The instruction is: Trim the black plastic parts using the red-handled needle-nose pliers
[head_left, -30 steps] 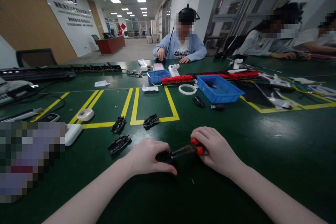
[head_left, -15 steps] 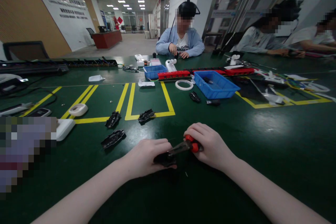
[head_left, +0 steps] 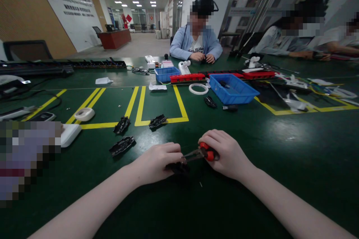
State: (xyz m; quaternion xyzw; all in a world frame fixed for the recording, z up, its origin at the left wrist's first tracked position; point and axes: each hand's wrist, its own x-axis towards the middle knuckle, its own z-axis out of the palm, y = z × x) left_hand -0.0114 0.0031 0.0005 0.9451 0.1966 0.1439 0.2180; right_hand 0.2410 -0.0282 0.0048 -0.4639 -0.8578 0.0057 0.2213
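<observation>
My left hand [head_left: 161, 162] is closed on a small black plastic part [head_left: 179, 168], held low over the green table. My right hand [head_left: 224, 153] grips long-nose pliers [head_left: 208, 152] with red handles. The metal jaws point left and reach the top of the black part; they look slightly apart. Whether they pinch anything on it I cannot tell. Beyond my left hand lie similar black parts: one [head_left: 122, 145] nearest, another [head_left: 121, 125] behind it, and a third [head_left: 157, 121] on the yellow tape. A thin pale sliver [head_left: 201, 184] rests on the table below the pliers.
A blue bin [head_left: 232, 89] with dark pieces stands ahead to the right, a smaller blue bin [head_left: 167, 74] behind it. Tape rolls [head_left: 84, 114], red strips [head_left: 187, 78] and a white box [head_left: 70, 135] lie around. A person [head_left: 196, 43] sits opposite; others sit at right.
The plier jaws are spread a little wider at the black part. My hands hold nearly the same place. The person opposite has lowered a hand, and the view has shifted slightly.
</observation>
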